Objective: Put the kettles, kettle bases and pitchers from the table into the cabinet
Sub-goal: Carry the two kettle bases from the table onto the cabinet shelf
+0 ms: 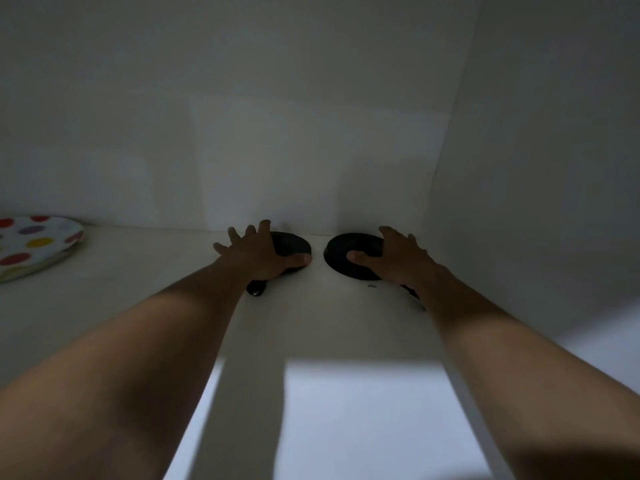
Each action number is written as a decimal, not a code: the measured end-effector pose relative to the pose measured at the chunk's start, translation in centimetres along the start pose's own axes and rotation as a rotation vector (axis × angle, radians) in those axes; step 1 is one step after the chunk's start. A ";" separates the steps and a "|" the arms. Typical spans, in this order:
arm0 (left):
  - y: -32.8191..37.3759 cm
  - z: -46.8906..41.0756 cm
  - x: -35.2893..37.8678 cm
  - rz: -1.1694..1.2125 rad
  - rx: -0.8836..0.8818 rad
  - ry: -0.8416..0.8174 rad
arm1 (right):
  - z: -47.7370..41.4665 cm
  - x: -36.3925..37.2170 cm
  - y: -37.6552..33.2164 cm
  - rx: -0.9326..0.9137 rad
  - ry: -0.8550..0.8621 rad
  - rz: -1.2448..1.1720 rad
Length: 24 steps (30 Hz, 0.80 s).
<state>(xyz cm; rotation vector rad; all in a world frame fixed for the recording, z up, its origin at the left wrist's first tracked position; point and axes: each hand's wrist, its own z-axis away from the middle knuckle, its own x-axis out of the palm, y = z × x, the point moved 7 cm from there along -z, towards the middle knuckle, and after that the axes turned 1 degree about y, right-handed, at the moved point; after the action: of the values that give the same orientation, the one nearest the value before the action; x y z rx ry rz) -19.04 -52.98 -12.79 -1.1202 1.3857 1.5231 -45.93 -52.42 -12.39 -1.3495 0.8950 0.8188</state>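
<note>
Two round black kettle bases lie flat side by side on the white cabinet shelf [138, 292], close to the back wall. My left hand [258, 252] rests on the left kettle base [292, 244], fingers spread, thumb at its front rim. My right hand [394, 258] lies on the right kettle base [341, 252], thumb pressed on its top. A black cord end [256, 289] pokes out under my left wrist, and another cord [412, 292] trails by my right wrist. No kettles or pitchers are in view.
A plate with coloured polka dots [34, 245] sits at the shelf's far left. The cabinet's right side wall [519, 202] stands just beyond the right base, and the back wall [277, 150] is right behind both bases.
</note>
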 end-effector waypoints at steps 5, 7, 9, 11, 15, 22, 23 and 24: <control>1.1 4.5 -3.2 -0.062 0.078 0.053 | 3.8 -3.1 -1.5 -0.036 0.030 0.099; 1.2 6.9 -4.9 -0.077 0.104 0.080 | 6.1 -4.1 -2.4 -0.059 0.032 0.113; 1.1 9.6 -6.6 -0.081 0.122 0.099 | 8.7 -5.3 -3.4 -0.075 0.034 0.116; 1.0 12.7 -8.5 -0.103 0.128 0.106 | 11.7 -6.7 -4.8 -0.082 0.060 0.139; 0.4 19.1 -12.2 -0.121 0.161 0.135 | 18.4 -8.9 -7.7 -0.123 0.125 0.148; -4.0 32.9 -17.0 -0.158 0.217 0.268 | 32.5 -10.7 -13.5 -0.197 0.180 0.120; -4.7 34.6 -17.3 -0.148 0.229 0.268 | 34.2 -10.6 -14.4 -0.205 0.180 0.119; -5.0 35.5 -17.5 -0.140 0.246 0.262 | 35.2 -10.6 -15.0 -0.215 0.180 0.116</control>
<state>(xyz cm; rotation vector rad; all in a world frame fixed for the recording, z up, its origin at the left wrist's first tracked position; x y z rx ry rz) -12.61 -16.85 2.92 -1.2630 1.5845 1.1018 -35.09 -18.06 4.21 -1.5897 1.0572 0.9134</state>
